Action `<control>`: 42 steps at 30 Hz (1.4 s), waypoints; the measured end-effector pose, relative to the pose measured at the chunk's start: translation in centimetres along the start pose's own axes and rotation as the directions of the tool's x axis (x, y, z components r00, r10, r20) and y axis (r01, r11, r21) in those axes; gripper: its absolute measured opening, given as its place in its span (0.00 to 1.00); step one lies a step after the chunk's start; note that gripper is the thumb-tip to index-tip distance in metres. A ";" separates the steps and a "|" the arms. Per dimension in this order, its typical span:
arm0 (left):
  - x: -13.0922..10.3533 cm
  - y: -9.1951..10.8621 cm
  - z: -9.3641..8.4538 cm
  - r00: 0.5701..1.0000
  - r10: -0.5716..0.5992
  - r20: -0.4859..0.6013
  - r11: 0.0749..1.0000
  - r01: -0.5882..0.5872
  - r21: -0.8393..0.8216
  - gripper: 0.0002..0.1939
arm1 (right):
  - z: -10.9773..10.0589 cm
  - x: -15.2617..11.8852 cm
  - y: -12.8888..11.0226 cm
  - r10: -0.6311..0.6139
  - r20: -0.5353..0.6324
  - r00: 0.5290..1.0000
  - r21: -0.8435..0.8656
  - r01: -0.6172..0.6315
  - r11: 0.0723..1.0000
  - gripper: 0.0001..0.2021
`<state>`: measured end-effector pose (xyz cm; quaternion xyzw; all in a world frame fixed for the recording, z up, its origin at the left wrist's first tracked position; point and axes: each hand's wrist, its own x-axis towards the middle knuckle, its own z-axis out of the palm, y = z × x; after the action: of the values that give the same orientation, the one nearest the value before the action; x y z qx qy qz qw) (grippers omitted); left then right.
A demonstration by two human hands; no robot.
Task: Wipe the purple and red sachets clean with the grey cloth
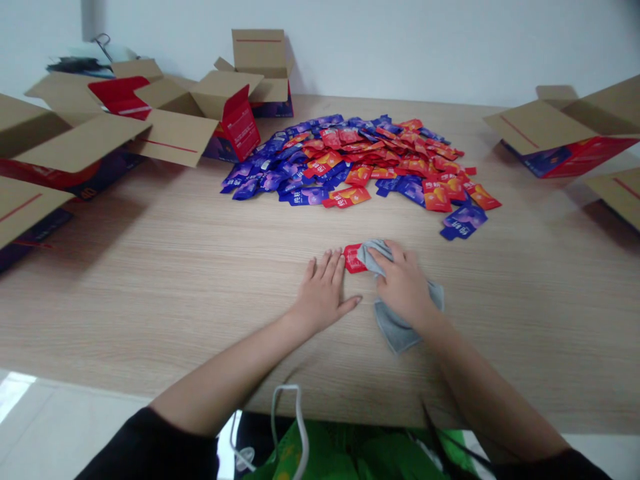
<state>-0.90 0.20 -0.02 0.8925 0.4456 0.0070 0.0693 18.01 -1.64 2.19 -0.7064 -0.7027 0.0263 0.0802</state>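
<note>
A red sachet lies flat on the wooden table in front of me. My left hand rests flat beside it, fingers stretched out, with the fingertips at the sachet's left edge. A grey cloth is bunched under my right hand, whose fingers press part of it onto the right side of the sachet. That side of the sachet is hidden by the cloth. The rest of the cloth trails on the table toward me.
A wide heap of red-orange sachets and purple-blue sachets spreads across the back middle. Several opened cardboard boxes stand at the left, and two more, including an open box, at the right. Scissors show at the back left.
</note>
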 end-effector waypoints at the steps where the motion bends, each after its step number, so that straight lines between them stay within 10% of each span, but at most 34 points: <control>1: 0.0 0.0 0.0 1.000 0.001 -0.002 1.000 -0.001 0.000 0.46 | -0.1 0.2 0.9 0.043 0.001 0.999 0.000 -0.043 0.999 0.29; 11: 0.1 -0.2 0.0 1.000 0.014 0.003 1.000 -0.014 -0.009 0.46 | -0.8 1.7 6.4 0.079 0.000 0.997 0.225 -0.077 0.971 0.26; 16: 0.1 -0.1 -0.1 1.000 0.017 0.004 1.000 -0.017 -0.005 0.46 | -1.0 1.5 4.3 -0.074 -0.182 0.980 0.436 0.148 0.888 0.28; 20: 0.1 -0.2 -0.1 0.999 0.032 -0.014 0.999 -0.032 -0.009 0.44 | -0.2 1.1 1.2 -0.332 -0.045 0.942 0.518 0.306 0.799 0.30; 33: 0.1 -0.3 -0.3 0.999 0.032 0.007 0.999 -0.032 -0.006 0.44 | -3.3 1.8 10.0 -0.019 0.242 0.970 0.440 -0.092 0.893 0.21; 38: 0.1 -0.1 -0.3 1.000 0.021 0.000 1.000 -0.021 -0.004 0.45 | -3.1 1.9 5.7 0.062 -0.075 0.995 0.460 -0.020 0.888 0.21; 42: 0.1 -0.1 -0.2 1.000 0.022 0.009 1.000 -0.022 0.009 0.44 | -0.7 1.3 -0.3 -0.123 -0.256 0.959 0.361 0.212 0.908 0.27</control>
<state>-0.89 0.38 0.17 0.8977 0.4356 0.0017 0.0670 17.85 -0.36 3.04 -0.6119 -0.7283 0.0756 0.2990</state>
